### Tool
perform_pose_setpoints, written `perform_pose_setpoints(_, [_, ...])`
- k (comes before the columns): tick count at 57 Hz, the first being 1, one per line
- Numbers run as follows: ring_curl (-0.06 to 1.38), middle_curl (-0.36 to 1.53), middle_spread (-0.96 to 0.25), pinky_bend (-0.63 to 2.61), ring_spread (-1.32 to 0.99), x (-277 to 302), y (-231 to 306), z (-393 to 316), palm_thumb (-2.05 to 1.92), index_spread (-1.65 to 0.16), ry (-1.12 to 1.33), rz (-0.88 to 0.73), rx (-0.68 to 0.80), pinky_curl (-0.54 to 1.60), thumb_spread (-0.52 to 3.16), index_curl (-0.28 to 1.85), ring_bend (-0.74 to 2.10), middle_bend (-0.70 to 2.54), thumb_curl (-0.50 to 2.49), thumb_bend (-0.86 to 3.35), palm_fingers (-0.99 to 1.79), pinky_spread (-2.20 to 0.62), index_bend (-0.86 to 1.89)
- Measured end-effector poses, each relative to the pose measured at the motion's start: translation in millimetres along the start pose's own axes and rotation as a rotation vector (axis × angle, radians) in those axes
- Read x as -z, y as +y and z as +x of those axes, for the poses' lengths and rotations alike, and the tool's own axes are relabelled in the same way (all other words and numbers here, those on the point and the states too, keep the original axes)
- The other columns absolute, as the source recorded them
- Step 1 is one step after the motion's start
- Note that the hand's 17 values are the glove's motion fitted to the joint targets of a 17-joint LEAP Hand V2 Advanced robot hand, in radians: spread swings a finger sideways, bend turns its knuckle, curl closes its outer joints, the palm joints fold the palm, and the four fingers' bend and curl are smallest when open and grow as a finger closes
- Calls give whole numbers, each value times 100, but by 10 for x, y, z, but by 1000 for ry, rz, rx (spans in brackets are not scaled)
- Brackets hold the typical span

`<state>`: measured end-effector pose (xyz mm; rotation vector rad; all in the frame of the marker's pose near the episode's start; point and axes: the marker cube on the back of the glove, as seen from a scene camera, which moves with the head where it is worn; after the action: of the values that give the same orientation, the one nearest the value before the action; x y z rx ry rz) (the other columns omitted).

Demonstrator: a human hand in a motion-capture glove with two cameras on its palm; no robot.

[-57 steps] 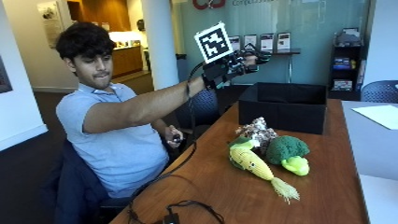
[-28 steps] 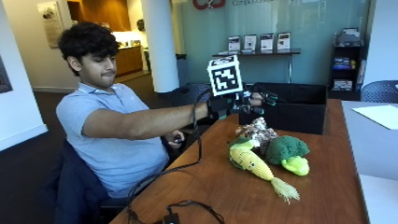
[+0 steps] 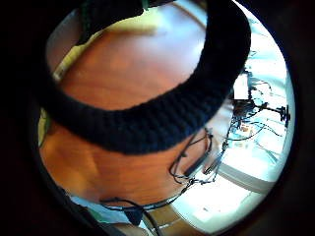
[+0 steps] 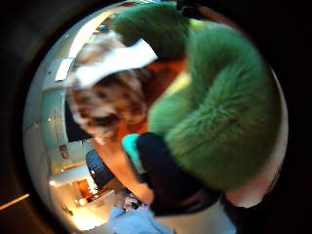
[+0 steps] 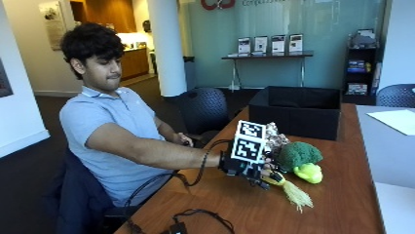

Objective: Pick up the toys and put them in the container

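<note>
In the outside view my gloved right hand (image 5: 250,168) is low over the wooden table (image 5: 350,204), on top of a yellow corn toy whose straw tassel (image 5: 295,193) sticks out from under it. A green broccoli plush (image 5: 299,154) with a yellow-green stalk lies just beside the hand. A brown speckled toy (image 5: 277,139) sits behind them. The thumb side palm view is filled by the broccoli plush (image 4: 224,126) and the speckled toy (image 4: 107,105), both close. The black container (image 5: 298,111) stands open at the table's far end. The hand's grip is hidden.
The bare left hand rests at the table's near edge by the body. Black cables (image 5: 195,222) trail over the front of the table. A white sheet (image 5: 395,119) lies on the adjoining table to the right. Dark office chairs (image 5: 204,109) stand behind.
My hand has come down from head height above the container to the table, and now sits on the corn toy beside the broccoli. The toys have not moved.
</note>
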<state>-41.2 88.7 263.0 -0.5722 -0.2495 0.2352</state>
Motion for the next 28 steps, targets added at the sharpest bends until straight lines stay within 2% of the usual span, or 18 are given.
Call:
perform_pose_setpoints(4, [16, 22, -4, 67, -3, -93, -1, 10, -18, -34, -91, -2, 29, 34, 121, 34, 15, 12, 13, -11, -15, 5, 18])
perform_pose_setpoints(8, [16, 20, -4, 69, -3, -104, 3, -21, -19, -34, -70, 21, 34, 35, 120, 35, 15, 10, 12, -11, -16, 5, 20])
perform_pose_setpoints(28, [11, 16, -2, 65, -3, -163, -24, -92, -17, -34, -81, 43, 30, 35, 124, 48, 12, 11, 6, -10, -12, 3, 61])
